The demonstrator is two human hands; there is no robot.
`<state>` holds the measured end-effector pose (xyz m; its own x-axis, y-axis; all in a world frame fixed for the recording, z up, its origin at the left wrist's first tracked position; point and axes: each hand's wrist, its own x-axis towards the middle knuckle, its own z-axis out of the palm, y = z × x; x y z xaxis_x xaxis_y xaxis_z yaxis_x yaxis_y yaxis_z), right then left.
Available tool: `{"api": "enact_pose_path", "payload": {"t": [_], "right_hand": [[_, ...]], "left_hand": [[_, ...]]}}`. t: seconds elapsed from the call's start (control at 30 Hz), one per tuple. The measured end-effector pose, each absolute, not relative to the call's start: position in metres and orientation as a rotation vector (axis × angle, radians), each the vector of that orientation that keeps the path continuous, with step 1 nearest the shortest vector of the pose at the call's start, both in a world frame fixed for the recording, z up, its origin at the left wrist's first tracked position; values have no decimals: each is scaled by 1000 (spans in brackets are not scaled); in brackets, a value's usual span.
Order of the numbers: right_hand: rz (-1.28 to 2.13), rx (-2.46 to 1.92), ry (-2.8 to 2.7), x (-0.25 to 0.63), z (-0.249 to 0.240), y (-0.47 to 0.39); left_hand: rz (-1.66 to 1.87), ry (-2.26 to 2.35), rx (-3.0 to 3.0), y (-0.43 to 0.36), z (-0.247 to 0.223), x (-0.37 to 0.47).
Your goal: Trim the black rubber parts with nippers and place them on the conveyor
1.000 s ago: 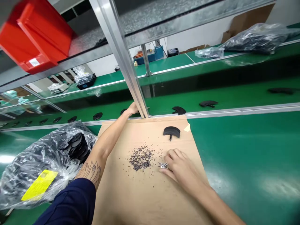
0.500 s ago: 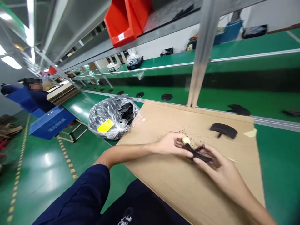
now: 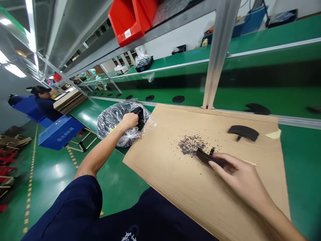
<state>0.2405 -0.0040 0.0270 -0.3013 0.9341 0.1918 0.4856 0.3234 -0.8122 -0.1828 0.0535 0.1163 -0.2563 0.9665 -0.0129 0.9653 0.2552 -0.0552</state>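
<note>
My right hand (image 3: 239,175) pinches a black curved plastic part (image 3: 206,156) and holds it low over the cardboard sheet (image 3: 175,187), beside a small pile of dark shavings (image 3: 190,145). My left hand (image 3: 129,120) reaches into the clear plastic bag (image 3: 110,118) of black parts at the cardboard's left edge, its fingers closed among the parts. Whether it grips one is hidden. A second black curved part (image 3: 243,132) lies on the cardboard at the far right.
A green conveyor belt (image 3: 225,97) behind the cardboard carries several black parts. An aluminium post (image 3: 215,60) rises at the cardboard's far edge. A red bin (image 3: 127,18) sits on the shelf above. A person sits far left by blue crates (image 3: 59,132).
My left hand let go of the part in front of me and moved left into the plastic bag. My right hand keeps the black part, now lower over the cardboard.
</note>
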Motion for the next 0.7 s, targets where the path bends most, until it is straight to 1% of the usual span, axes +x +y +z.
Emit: {"api": "enact_pose_path", "payload": {"t": [0.1,0.23,0.3,0.4,0.43,0.47,0.53,0.6,0.63,0.7], "right_hand": [[889,-1277,-1888,241,28,-5],[1033,-1319,-1768,242,33,-5],[1169,-1294,-1689,242,37,-6],[1414,-1210,-1554,239,42,-9],[1491,-1185,-1507,238,43,-9],[1559,-1168,-1467,238,43,-10],[1650,-1167,-1420,236,43,-11],[1683,-1179,-1408,236,41,-13],[1685,-1179,-1416,237,41,-14],[1657,-1180,-1451,238,39,-16]], "left_hand": [[-214,-2440,-1897,49,116,-183],[-648,-2382,-2088,43,110,-160],[-1054,-2306,-2264,39,98,-136],[-1883,-2026,-2503,31,76,-88],[-2081,-1924,-2561,28,69,-71],[-2187,-1854,-2614,25,62,-54],[-2277,-1781,-2692,20,51,-23],[-2239,-1754,-2778,16,41,-1],[-2154,-1739,-2869,14,37,7],[-1861,-1661,-3108,12,31,14]]}}
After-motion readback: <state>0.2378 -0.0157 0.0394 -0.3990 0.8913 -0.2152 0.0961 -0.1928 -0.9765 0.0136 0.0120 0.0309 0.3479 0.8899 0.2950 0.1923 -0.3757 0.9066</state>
